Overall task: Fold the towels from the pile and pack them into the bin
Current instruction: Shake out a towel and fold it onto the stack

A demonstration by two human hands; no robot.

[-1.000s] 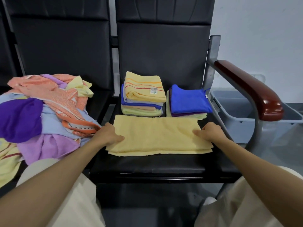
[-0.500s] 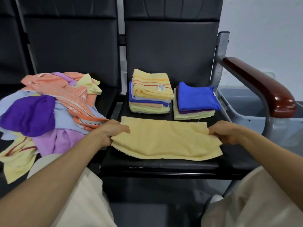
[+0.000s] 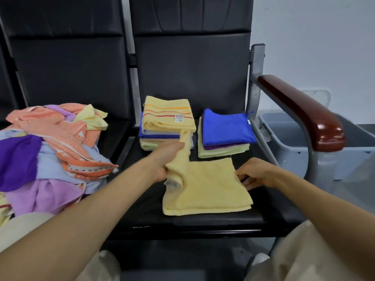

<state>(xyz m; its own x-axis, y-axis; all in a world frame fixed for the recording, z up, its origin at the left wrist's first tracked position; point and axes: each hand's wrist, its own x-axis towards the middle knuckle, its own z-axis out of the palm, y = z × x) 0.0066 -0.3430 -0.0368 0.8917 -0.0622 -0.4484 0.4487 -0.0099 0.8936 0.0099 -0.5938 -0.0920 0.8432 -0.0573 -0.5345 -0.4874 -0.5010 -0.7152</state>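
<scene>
Label (image 3: pixel 179 118) on striped towel (image 3: pixel 162 120) is too small to read.

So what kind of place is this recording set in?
Likely a waiting area: a row of linked black padded seats with a dark wooden armrest, against a plain white wall.

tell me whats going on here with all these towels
A person is folding a pale yellow towel on a black seat. The left hand grips the towel's left end, raised above the rest, while the right hand holds the right edge down. Two folded stacks sit behind it, a striped-topped stack and a blue-topped stack. The unfolded pile lies on the next seat to the left, and the grey bin stands to the right.
</scene>
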